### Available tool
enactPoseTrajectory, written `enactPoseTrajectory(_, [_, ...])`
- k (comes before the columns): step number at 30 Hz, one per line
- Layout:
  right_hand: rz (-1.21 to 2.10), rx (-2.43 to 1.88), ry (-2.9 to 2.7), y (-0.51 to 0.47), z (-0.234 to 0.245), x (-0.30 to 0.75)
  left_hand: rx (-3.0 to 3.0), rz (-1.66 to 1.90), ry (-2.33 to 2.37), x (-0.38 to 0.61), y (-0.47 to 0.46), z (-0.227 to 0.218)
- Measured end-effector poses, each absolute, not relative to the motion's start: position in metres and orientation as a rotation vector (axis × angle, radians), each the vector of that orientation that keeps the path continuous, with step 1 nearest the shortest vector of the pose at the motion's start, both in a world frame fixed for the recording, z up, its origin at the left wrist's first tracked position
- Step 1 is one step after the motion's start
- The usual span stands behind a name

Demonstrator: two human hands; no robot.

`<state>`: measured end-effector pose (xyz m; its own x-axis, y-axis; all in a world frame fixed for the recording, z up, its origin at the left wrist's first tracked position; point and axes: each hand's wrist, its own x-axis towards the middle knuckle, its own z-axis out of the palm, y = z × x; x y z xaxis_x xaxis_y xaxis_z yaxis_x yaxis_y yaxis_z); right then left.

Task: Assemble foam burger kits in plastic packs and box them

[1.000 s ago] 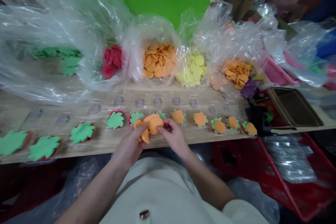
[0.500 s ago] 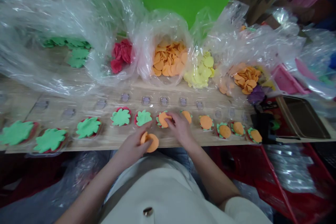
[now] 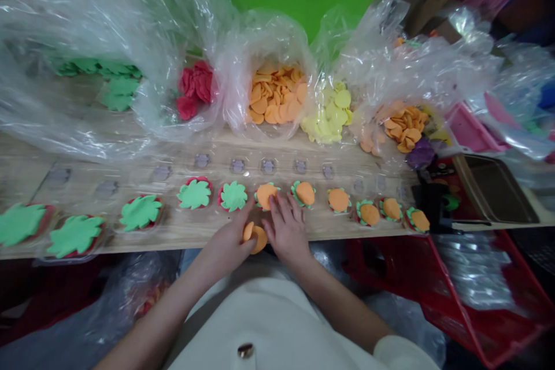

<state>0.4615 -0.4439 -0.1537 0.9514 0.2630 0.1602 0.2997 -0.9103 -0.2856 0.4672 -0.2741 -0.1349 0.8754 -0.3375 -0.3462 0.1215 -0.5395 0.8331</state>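
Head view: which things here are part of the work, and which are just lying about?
In use: left hand holding orange discs; right hand; orange disc with green leaf edge.

Lying about: bagged yellow discs; red crate; dark tray.

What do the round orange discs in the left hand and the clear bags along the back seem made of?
The round orange discs in the left hand look like soft craft foam or felt: matte, with no shine, though the view can't settle which. The clear bags look like thin plastic film: glossy, crinkled, with sharp highlights.

Left hand [image 3: 228, 238] curled, right hand [image 3: 286, 228] splayed flat just beside it.
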Motion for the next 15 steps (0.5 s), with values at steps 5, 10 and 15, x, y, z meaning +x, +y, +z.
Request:
enactPoseTrajectory(5, [-0.197,-2.764,-0.482,-0.445,-0.156,0.461,1.796,-0.511,0.126,0.468,-0.274,-0.128])
enactPoseTrajectory(10, [-0.286,-2.57,-0.41,-0.443,-0.152,0.458,1.185,-0.551,0.586,0.471,-0.264,-0.11])
enactPoseTrajectory(15, [0.207,-1.921,-0.064,-0.422,-0.133,0.474,0.918,-0.593,0.663,0.471,-0.26,-0.105])
